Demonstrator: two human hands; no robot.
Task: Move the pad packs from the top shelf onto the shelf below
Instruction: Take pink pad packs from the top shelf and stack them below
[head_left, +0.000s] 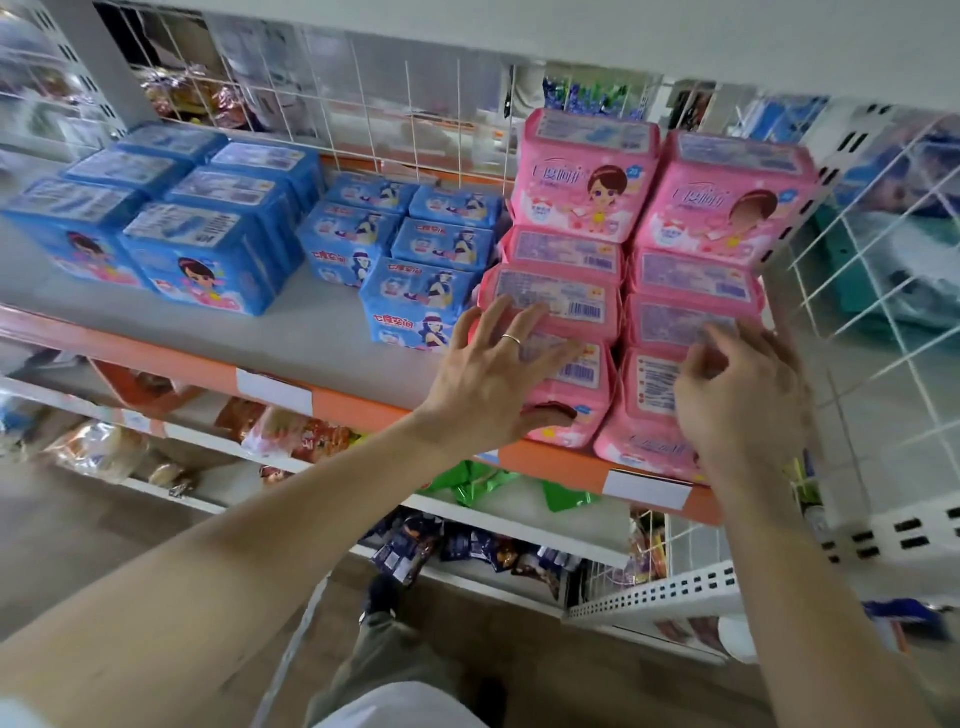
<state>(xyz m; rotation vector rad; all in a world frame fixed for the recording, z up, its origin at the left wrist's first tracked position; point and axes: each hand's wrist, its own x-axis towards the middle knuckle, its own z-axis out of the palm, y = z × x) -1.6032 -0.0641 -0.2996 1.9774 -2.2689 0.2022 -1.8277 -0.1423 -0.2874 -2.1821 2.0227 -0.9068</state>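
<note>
1. the top shelf (311, 338) ended in an orange front edge (353, 402). bare grey board lay open at 9 o'clock of the hands, between the blue packs and that edge.
2. a white wire back grid (389, 114) at 12 o'clock and a wire side panel (883, 291) at 3 o'clock closed in the corner. the pink pad packs (571, 291) stood there in two touching columns, with a second tier on the rear ones.
3. the left hand (488, 374), wearing a ring (511, 339), spread its fingers wide over the top of the left front pack (582, 366). its thumb pressed the front face, gripping the pack at the shelf's lip.
4. the right hand (743, 395) had curled fingers on top of the right front pack (649, 384). blur hid whether it gripped.
5. the packs were soft, glossy plastic pillows with rounded corners and printed barcodes.
6. small blue packs (410, 254) sat just beside the pink ones at 9 o'clock, and large blue packs (202, 249) at 10 o'clock.
7. the shelf below (519, 512), white-edged at 6 o'clock, held crinkled snack bags (311, 431).
</note>
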